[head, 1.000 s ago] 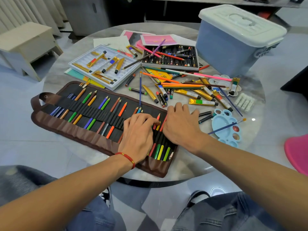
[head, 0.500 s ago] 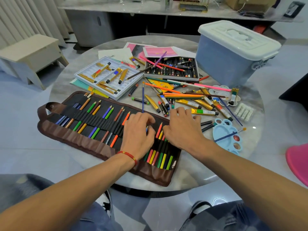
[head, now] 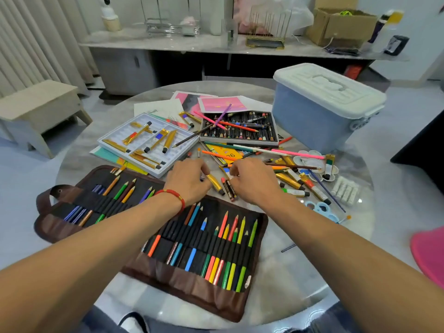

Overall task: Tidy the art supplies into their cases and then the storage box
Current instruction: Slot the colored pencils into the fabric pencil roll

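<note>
left hand pinches a gold paint tube, right hand curled among loose supplies, hold unclear; sorting underway, tube needs the white tray.

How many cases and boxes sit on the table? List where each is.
4. Brown pencil roll at the near edge; white paint tray behind it on the left; black crayon box at centre back; lidded blue storage box back right. Clutter may hide smaller ones.
</note>
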`<action>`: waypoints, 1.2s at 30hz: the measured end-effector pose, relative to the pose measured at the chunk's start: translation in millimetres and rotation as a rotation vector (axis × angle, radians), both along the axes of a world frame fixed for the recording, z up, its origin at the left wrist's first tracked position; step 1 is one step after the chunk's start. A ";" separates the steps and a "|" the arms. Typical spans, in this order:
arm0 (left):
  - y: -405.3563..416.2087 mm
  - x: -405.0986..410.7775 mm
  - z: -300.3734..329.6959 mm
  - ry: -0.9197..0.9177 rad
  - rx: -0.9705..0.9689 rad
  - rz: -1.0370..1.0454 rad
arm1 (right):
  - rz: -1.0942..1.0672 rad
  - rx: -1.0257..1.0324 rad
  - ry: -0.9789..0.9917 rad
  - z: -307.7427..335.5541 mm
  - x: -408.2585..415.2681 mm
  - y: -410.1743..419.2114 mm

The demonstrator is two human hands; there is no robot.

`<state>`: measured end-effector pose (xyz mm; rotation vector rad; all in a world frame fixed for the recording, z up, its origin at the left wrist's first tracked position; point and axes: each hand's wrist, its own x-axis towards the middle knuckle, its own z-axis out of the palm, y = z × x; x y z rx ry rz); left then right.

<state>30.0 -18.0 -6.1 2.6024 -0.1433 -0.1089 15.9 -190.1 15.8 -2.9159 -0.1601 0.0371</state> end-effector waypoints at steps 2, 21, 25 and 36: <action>-7.5 1.2 0.0 -0.041 -0.054 -0.040 | -0.094 0.041 -0.012 -4.5 21.9 -20.2; 7.3 23.7 21.8 -0.029 -0.274 0.256 | -0.006 0.235 -0.238 -24.9 52.5 -44.6; 15.6 16.2 23.0 -0.170 -0.081 0.053 | 0.048 0.433 -0.164 -1.1 32.9 -57.0; 2.7 -67.1 28.5 0.065 -0.093 -0.458 | -0.080 1.112 0.153 4.3 -48.5 -39.2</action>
